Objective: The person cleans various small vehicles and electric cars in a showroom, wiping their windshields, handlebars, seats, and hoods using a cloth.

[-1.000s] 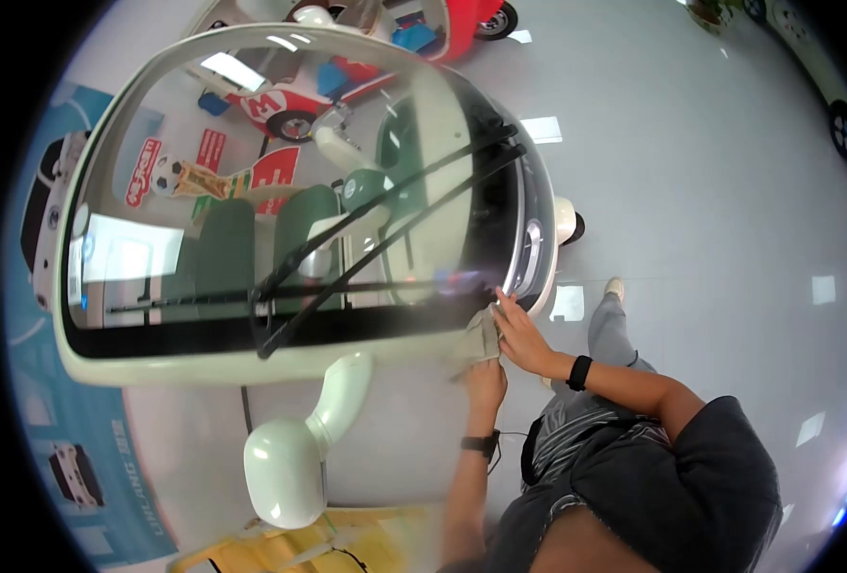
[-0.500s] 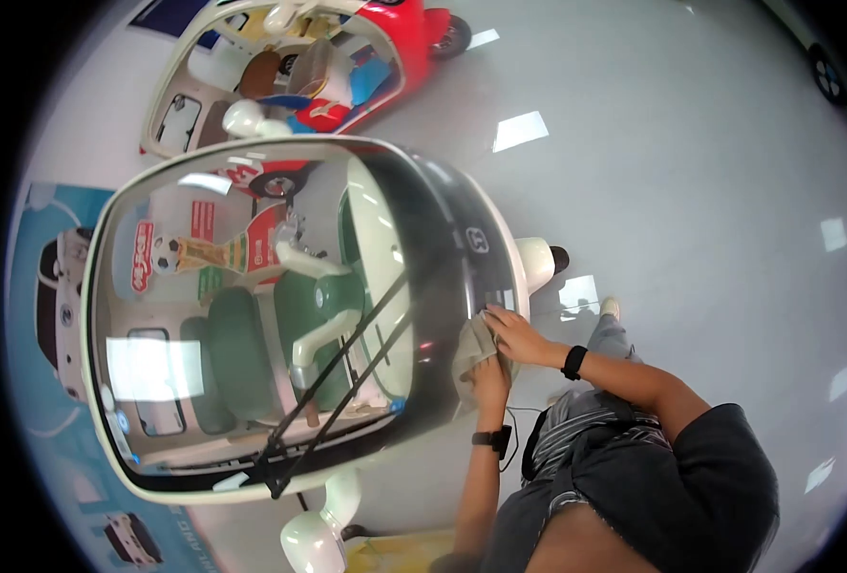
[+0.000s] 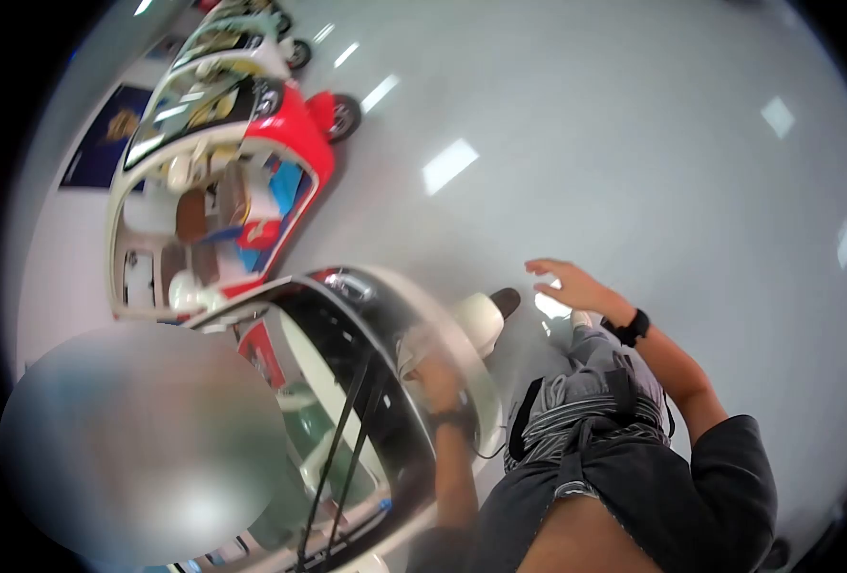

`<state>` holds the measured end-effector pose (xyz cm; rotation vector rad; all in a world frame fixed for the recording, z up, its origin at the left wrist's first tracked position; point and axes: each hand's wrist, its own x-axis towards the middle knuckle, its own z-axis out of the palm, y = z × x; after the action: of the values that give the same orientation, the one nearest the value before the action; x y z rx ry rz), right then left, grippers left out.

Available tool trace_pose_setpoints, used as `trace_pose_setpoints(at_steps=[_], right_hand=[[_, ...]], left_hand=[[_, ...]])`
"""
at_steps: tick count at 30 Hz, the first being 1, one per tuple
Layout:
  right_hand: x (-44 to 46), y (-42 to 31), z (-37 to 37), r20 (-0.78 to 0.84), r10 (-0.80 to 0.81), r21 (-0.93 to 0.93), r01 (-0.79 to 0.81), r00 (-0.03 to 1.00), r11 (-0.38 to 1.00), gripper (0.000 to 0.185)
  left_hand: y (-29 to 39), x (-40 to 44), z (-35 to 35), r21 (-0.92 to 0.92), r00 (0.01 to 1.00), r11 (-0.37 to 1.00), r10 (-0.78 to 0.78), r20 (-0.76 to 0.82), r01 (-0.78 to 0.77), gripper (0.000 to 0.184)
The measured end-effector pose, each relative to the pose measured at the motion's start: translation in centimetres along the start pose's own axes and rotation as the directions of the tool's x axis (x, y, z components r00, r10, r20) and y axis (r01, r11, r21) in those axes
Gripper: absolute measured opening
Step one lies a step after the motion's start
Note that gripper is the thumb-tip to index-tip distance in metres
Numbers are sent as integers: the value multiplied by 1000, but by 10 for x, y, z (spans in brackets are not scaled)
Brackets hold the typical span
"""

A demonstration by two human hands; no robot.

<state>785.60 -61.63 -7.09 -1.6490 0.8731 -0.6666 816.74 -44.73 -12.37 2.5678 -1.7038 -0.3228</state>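
The pale, crumpled cloth (image 3: pixel 410 351), somewhat blurred, rests against the dark, glossy front of the small vehicle (image 3: pixel 404 439). This vehicle has a cream-coloured edge and a clear windshield (image 3: pixel 304 420). Across it, two thin black wipers (image 3: pixel 331 468) lie slanted, nearly parallel. A blur hides part of the vehicle.

Greyish-beige cloth (image 3: pixel 410 351) — black front panel (image 3: pixel 376 323), cream fender (image 3: pixel 479 327) — grey floor (image 3: pixel 634 153), black-and-white striped waist fabric (image 3: pixel 548 430).

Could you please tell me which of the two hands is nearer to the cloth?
Left. The left hand is at the cloth, by the vehicle's dark front; the right hand is apart from it, open in the air.
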Motion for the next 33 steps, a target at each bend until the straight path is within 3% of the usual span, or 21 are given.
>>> trace_pose_setpoints(at_steps=[2, 4, 5, 6, 8, 9, 11, 13, 16, 20, 24, 29, 30, 31, 32, 33], right_hand=[[-17, -49, -62, -161, -73, 14, 76, 984, 997, 40], [-41, -109, -111, -280, -204, 18, 218, 938, 976, 39], [-50, -141, -131, -332, -270, 28, 295, 904, 955, 39], [-56, -160, -149, -364, -418, 46, 464, 832, 885, 41], [-59, -183, -172, -407, -659, 56, 738, 632, 673, 45], [-56, -190, -179, -419, -710, 64, 798, 566, 599, 46], [-35, -201, -183, -418, -762, 99, 858, 495, 504, 48], [-10, -197, -191, -410, -767, 133, 865, 493, 484, 50], [31, -190, -199, -373, -758, 183, 843, 535, 505, 54], [81, -180, -228, -363, -735, 199, 818, 573, 539, 59], [130, -172, -274, -364, -705, 200, 790, 609, 579, 64], [173, -159, -337, -380, -673, 137, 758, 635, 638, 72], [178, -157, -351, -382, -663, 127, 748, 643, 652, 73], [186, -154, -366, -389, -653, 119, 738, 650, 665, 75], [193, -151, -384, -399, -645, 107, 731, 652, 673, 76], [199, -150, -401, -403, -632, 104, 720, 662, 687, 78]], left_hand=[[26, 7, -17, 117, 996, 993, -15, 87, 5, 62], [44, 12, -22, 252, 998, 967, 27, 65, -43, 59], [24, 22, 3, 165, 999, 985, 51, 2, -50, 56], [-2, 33, 34, 75, 997, 995, 62, -55, -58, 54], [-12, 47, 58, 233, 994, 969, 96, -59, -80, 53], [1, 48, 55, 214, 994, 972, 106, -40, -95, 58], [8, 62, 52, 162, 987, 986, 5, 163, -32, 64], [13, 66, 50, 49, 976, 997, 44, 211, -55, 59], [-40, 90, 104, 190, 968, 967, 128, 218, -171, 58], [-6, 128, 95, 237, 913, 952, 86, 398, -193, 54], [49, 187, 70, 251, 853, 937, 84, 516, -243, 51], [171, 274, 33, 366, 774, 795, 192, 603, -483, 49], [203, 289, 25, 336, 776, 807, 221, 591, -486, 49], [225, 321, 45, 30, 835, 946, 270, 479, -323, 47], [248, 353, 63, -391, 879, 905, 316, 356, -167, 47], [270, 385, 82, -700, 907, 707, 354, 229, -100, 47]])
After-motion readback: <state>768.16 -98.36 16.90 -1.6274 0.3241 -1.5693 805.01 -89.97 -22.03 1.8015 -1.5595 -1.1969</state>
